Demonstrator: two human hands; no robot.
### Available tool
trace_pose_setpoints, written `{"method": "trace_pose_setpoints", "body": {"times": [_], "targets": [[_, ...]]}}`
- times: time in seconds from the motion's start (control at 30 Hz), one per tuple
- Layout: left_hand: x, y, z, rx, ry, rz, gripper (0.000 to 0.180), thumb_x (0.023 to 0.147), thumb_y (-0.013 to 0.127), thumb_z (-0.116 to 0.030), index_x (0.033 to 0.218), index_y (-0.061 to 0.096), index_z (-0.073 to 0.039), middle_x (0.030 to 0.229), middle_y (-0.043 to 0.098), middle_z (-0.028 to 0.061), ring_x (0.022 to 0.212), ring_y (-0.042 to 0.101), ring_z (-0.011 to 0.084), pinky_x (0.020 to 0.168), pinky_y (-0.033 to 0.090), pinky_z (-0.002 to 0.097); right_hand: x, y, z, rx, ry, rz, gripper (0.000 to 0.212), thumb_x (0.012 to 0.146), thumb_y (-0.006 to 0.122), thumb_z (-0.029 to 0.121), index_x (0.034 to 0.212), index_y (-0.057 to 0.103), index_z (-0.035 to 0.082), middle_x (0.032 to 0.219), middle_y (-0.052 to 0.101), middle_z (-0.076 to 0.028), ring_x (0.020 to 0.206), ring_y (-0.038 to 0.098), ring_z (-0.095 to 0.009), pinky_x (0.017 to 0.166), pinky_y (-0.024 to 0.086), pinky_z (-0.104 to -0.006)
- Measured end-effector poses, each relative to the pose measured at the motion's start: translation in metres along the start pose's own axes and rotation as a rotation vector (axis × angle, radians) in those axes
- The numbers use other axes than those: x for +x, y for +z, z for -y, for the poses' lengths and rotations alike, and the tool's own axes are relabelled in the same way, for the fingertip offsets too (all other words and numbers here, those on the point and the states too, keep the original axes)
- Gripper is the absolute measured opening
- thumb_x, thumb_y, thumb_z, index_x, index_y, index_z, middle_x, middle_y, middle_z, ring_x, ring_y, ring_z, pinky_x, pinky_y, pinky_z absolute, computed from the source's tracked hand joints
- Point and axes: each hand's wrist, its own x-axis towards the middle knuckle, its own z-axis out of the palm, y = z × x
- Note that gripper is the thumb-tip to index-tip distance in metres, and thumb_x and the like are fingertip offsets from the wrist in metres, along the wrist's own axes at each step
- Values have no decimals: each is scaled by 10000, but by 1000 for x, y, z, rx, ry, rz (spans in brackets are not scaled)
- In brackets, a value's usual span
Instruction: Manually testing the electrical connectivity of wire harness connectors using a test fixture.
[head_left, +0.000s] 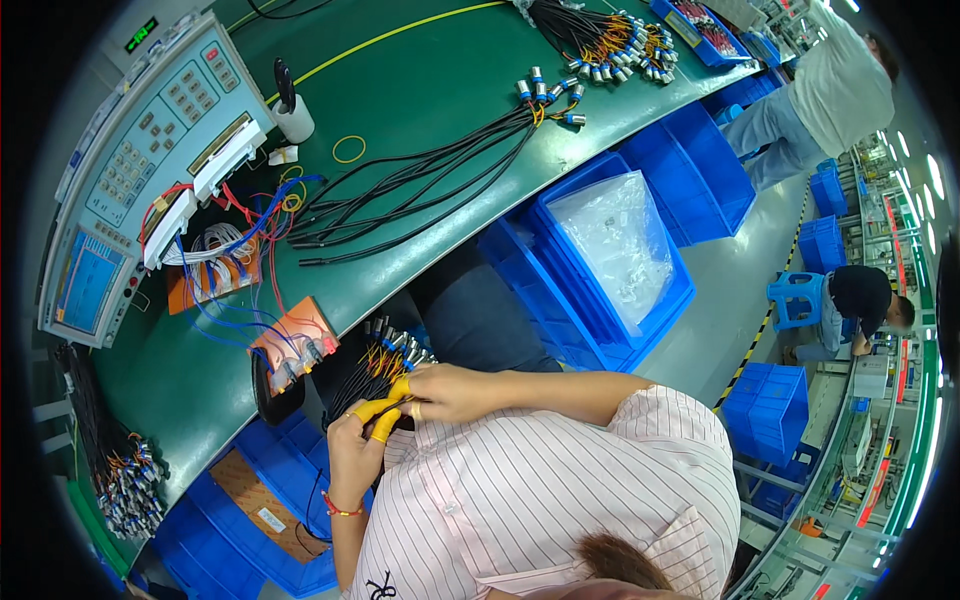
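Observation:
My left hand (358, 440), with yellow finger covers and a red bracelet at the wrist, is closed in a pinch in front of my chest. Against it, my right hand (445, 393) is closed too, also with yellow on a finger. Between the fingertips of both shows a thin dark cable; most of it is hidden by the fingers. Just beyond the hands lies a bundle of black cables with orange wires and metal connectors (385, 350), close to my lap. An orange board with sockets and clips (300, 345) sits at the table edge nearby.
On the green table (400, 100) lie black cables (430, 175) with metal plugs and another connector pile (625, 50). A tester with keys and a screen (150, 150) stands left. Blue bins (690, 180) line the table's right side; a connector bundle (130, 490) hangs lower left. Two people are farther right.

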Motion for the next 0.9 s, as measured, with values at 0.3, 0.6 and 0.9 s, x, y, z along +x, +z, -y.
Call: {"method": "trace_pose_setpoints", "body": {"times": [0.3, 0.6, 0.9], "targets": [[-23, -14, 39, -263, -85, -177, 207, 910, 584, -39, 1091, 647, 41, 760, 490, 26, 643, 454, 102, 570, 344, 235, -51, -125, -5, 1201, -266, -686, 149, 927, 585, 173, 960, 598, 28, 643, 535, -18, 504, 479, -97, 483, 401, -247], [-16, 7, 44, -888, -44, -373, 278, 930, 588, -95, 1186, 571, 9, 894, 585, 46, 782, 537, 135, 738, 447, 278, -108, -190, -43, 1389, -515, -777, 319, 965, 502, 312, 1024, 590, 11, 698, 438, -19, 631, 418, -130, 631, 378, -293], [2, 8, 16, -1250, 75, -358, 336, 1023, 419, -257, 1219, 497, 3, 993, 563, 121, 684, 569, 158, 606, 492, 272, -94, -169, -50, 1207, -179, -1161, 122, 689, 535, 132, 764, 497, 42, 661, 371, -46, 620, 333, -165, 622, 288, -306]]}}
